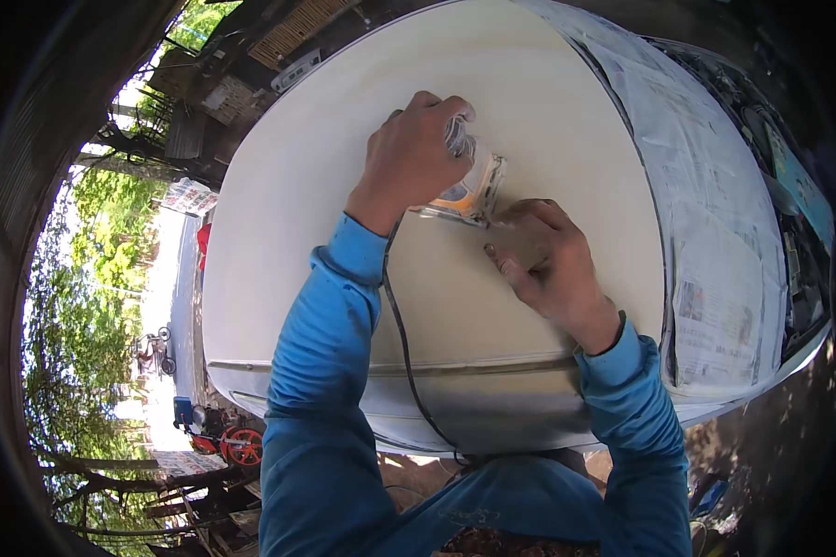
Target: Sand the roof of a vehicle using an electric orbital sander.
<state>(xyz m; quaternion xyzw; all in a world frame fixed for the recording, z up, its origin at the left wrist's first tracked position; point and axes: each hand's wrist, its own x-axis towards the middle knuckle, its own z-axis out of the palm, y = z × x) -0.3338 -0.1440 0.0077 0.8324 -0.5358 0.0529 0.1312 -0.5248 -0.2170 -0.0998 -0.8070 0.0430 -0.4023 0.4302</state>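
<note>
My left hand [416, 153] grips the top of a small orange and grey power sander [474, 190] that rests flat on a large cream car panel [297, 241]. Its black cord [404, 343] trails down along my blue left sleeve and over the panel's front edge. My right hand [550, 265] lies on the panel just right of the sander, fingers loosely curled, the fingertips touching the sander's edge. Both forearms wear blue sleeves.
Newspaper masking [715, 223] covers the right part of the car body. A panel seam [455, 369] runs along the near edge. At left are trees, a sunlit lane, a parked bicycle [155, 348] and a red wheeled machine [237, 446].
</note>
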